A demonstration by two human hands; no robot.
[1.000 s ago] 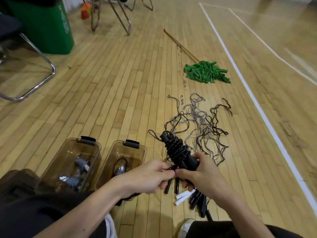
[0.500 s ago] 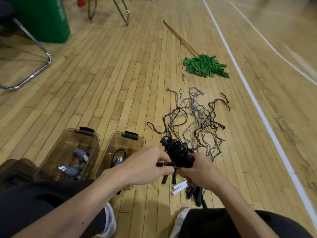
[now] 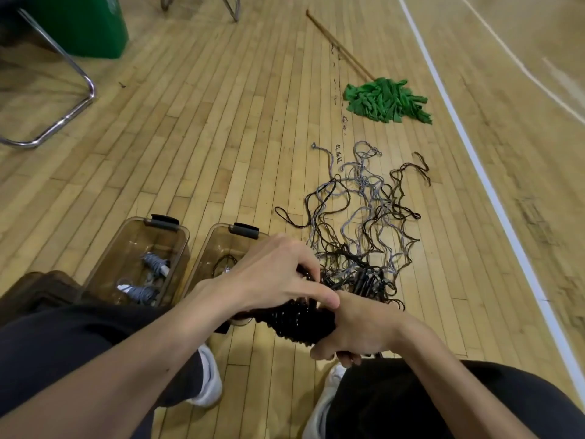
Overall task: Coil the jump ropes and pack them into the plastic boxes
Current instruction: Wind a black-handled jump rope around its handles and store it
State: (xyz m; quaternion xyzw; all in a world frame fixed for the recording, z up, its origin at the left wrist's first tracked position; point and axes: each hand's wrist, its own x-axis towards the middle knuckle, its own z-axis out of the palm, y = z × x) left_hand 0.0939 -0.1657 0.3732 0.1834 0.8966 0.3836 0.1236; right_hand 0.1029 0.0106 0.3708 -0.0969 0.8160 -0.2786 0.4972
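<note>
My right hand (image 3: 357, 327) grips a black jump rope (image 3: 294, 324) coiled tightly round its handles, now lying roughly sideways between my knees. My left hand (image 3: 272, 277) sits over the coil's upper end, its fingers pinching the rope there. A tangle of loose black and grey ropes (image 3: 364, 217) sprawls on the wooden floor just beyond my hands. Two clear brown plastic boxes stand to the left: the left box (image 3: 104, 264) holds two grey coiled ropes (image 3: 142, 280), and the right box (image 3: 209, 248) holds a dark rope, partly hidden by my left hand.
A green mop (image 3: 386, 99) with a wooden stick lies on the floor beyond the ropes. A green bin (image 3: 85, 26) and a chrome chair frame (image 3: 63, 118) stand at the upper left. My shoes (image 3: 209, 378) are below my hands.
The coiled black rope has swung from upright to lying sideways and come closer to me. My left hand moved over its top end. The view has tilted down.
</note>
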